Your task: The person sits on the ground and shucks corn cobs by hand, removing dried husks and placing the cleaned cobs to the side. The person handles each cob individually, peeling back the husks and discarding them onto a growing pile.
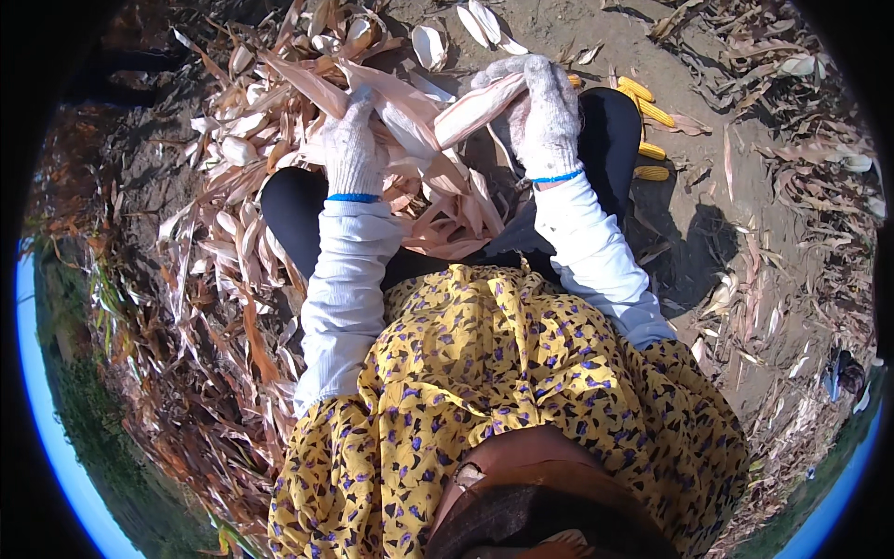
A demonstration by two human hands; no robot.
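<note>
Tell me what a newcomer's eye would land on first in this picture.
First, the two white-gloved hands at top centre: the left hand and right hand both grip a husked corn ear held across the lap. Next, the heap of dry husks spreading over the ground on the person's left. Then the bright yellow shucked cobs lying on bare soil to the right.

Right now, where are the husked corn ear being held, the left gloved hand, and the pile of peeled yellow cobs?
husked corn ear [470, 110], head view, on the pale husk mid-length.
left gloved hand [351, 149], head view, back of the glove.
peeled yellow cobs [645, 112], head view, on one cob of the pile.
</note>
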